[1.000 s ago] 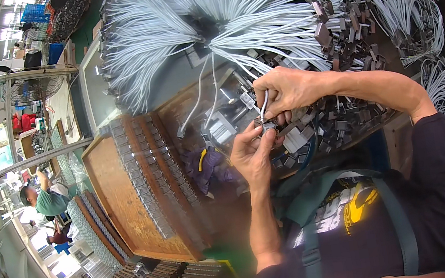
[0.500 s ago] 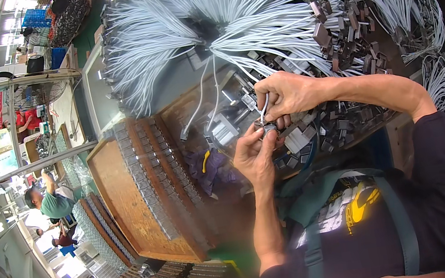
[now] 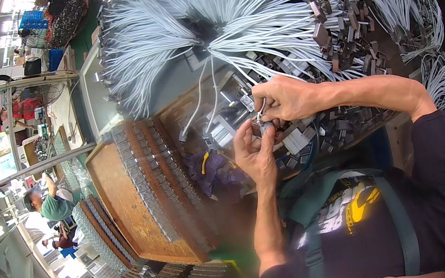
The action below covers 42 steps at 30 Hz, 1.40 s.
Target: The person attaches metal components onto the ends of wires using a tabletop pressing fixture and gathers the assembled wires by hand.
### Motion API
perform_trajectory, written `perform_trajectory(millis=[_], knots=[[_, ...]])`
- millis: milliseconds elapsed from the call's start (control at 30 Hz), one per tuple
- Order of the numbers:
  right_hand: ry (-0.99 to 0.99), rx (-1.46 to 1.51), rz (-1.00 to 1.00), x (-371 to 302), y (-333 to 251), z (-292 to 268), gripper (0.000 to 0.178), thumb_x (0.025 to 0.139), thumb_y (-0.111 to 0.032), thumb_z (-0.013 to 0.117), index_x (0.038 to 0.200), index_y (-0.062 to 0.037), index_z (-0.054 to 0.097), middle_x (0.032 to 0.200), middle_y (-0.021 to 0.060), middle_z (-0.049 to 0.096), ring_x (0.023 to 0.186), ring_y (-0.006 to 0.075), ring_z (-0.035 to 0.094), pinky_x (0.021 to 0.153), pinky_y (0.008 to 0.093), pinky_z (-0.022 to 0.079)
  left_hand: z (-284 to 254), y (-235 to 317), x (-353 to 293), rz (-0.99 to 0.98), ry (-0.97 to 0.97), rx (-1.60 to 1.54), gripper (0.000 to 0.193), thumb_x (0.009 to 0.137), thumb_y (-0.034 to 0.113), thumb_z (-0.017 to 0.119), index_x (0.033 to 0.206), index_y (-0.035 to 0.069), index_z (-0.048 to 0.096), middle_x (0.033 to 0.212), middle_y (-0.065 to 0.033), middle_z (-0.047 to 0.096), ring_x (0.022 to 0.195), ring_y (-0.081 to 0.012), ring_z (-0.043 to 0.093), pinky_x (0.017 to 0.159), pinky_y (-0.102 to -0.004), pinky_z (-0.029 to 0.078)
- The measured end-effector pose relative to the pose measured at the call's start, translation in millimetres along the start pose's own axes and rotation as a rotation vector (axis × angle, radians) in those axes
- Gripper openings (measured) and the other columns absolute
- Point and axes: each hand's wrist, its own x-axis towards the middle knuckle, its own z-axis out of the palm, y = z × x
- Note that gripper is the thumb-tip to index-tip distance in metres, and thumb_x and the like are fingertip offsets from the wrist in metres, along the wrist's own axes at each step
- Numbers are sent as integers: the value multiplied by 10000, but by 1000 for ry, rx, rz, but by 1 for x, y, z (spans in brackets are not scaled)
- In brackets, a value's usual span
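My right hand [image 3: 288,99] pinches a short length of white cable [image 3: 261,108] between thumb and fingers. Just below it, my left hand [image 3: 256,154] grips a small grey metal part [image 3: 266,126] with thumb and fingertips. The cable's lower end meets this part; my fingers hide the joint, and the part's exact kind is too small to tell. Beyond my hands spreads a large fan of white cables [image 3: 180,47], with small dark blocks at many of the ends. Two single cables hang from it toward a silver metal block [image 3: 222,131] on the bench.
Left of my hands stands a wooden tray [image 3: 129,210] with rows of metal parts [image 3: 145,179]. A purple cloth [image 3: 208,175] lies between tray and left hand. Loose dark blocks [image 3: 341,127] lie under my right forearm. More cable bundles [image 3: 401,3] are at right. A person in green [image 3: 55,204] is far left.
My left hand's fingers have straightened and spread a little around the small metal part. My right hand has shifted slightly left and down, still pinching the cable.
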Motion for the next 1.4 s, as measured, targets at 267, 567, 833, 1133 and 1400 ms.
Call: perform_trajectory(millis=[267,567,833,1133,1400], knots=[[-78,-246,-30,8,-1,-11,255,864,-75,739,996,93,600,797,228,731,741,262,748,601,358,555,-6,-20,2,-59,-84,-10,297,960,39,715,1224,-51,612,1051,-160,726,823,-211,745,695,-330,636],[-127,-654,7,21,0,2,606,676,-365,854,950,121,617,842,293,701,810,408,723,705,446,573,5,-37,24,-200,74,-104,265,982,65,702,1200,-53,609,1078,-112,698,857,-132,683,694,-239,564],[-265,-861,-45,31,-1,-20,529,682,-319,863,893,67,569,728,247,661,737,422,680,657,467,528,-1,-3,36,-143,-57,619,510,837,181,853,1227,-31,603,1065,-141,720,798,-154,703,666,-314,581],[-298,-884,-123,45,2,-17,458,679,-290,816,838,90,614,753,265,669,767,432,687,683,479,544,-8,-14,57,351,-6,1016,644,618,142,876,1210,19,654,1256,-178,609,1195,-359,549,1040,-460,430],[-305,-962,-159,54,36,-2,424,735,-248,789,868,94,576,737,269,661,749,442,684,669,495,544,-2,-30,67,408,47,1210,682,609,131,866,1242,39,630,1376,-192,543,1324,-385,464,1105,-511,338]])
